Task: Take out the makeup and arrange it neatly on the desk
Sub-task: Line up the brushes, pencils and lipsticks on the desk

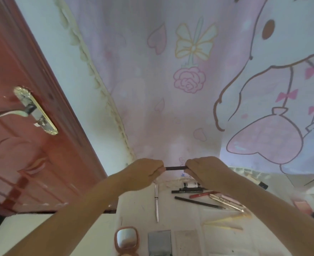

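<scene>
My left hand (145,172) and my right hand (206,170) each grip one end of a thin dark makeup pencil (175,168), held level above the far part of the white desk (139,209). Below them lie a silver pen-like stick (156,202), a black pencil (197,201), a black tube (186,191), a red pencil (202,195), a gold stick (226,201) and a small white-labelled bottle (190,185). Near the front edge sit a pink compact (126,241), a grey palette (160,242) and a pale palette (186,242).
A red wooden door (28,145) with a metal handle (23,110) stands at the left. A pink cartoon-print curtain (189,80) hangs behind the desk. Pale yellow sticks (224,221) lie at the right, and a pink object (302,206) sits at the far right.
</scene>
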### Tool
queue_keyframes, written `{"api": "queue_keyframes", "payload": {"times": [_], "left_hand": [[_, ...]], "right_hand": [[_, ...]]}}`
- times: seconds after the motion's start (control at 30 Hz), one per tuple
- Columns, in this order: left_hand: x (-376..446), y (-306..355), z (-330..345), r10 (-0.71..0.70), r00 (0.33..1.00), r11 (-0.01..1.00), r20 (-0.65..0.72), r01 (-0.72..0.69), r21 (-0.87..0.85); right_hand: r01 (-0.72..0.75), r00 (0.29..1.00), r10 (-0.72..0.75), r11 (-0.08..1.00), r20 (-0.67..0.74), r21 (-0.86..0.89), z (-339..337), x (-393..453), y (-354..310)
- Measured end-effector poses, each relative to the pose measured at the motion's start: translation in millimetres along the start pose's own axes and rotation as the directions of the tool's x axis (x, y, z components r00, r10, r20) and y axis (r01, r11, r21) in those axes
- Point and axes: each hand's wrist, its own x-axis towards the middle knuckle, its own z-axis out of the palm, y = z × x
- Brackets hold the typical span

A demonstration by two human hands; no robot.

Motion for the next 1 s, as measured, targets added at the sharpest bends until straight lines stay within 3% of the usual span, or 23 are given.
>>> {"api": "queue_keyframes", "payload": {"times": [0.2, 0.37, 0.43, 0.5, 0.6, 0.8, 1.0], "left_hand": [[0.0, 6.8, -29.5, 0.038, 0.999, 0.998, 0.008, -0.038, 0.042], [6.0, 8.0, -18.8, 0.06, 0.997, 0.998, 0.039, -0.06, 0.008], [1.6, -8.3, -23.0, -0.026, 1.0, 0.999, 0.003, 0.026, -0.029], [-9.1, -34.8, -32.0, -0.178, 0.981, 0.981, -0.082, 0.171, -0.085], [-15.7, -52.4, -29.0, -0.218, 0.971, 0.976, -0.103, 0.219, 0.002], [2.4, -24.6, 0.9, -0.097, 0.99, 0.995, -0.106, 0.093, -0.038], [-6.4, -21.4, 5.5, -0.11, 0.991, 0.994, -0.078, 0.109, -0.012]], "right_hand": [[0.061, 0.998, -0.059, 0.992, 0.018, -0.11, -15.0, 0.9, 9.0], [0.009, 0.998, -0.006, 0.999, 0.064, -0.039, -1.5, 1.4, 9.5], [-0.063, 0.988, 0.076, 0.993, 0.135, -0.102, 3.5, -9.1, 25.6], [-0.244, 0.955, 0.262, 0.961, 0.139, -0.131, 7.8, -29.5, 56.6], [-0.352, 0.933, 0.352, 0.936, 0.082, -0.006, 14.5, -41.0, 69.1], [-0.212, 0.972, 0.231, 0.938, -0.036, 0.274, 15.7, -12.2, 27.6], [-0.204, 0.974, 0.223, 0.931, -0.029, 0.303, 18.4, -4.4, 22.0]]}}
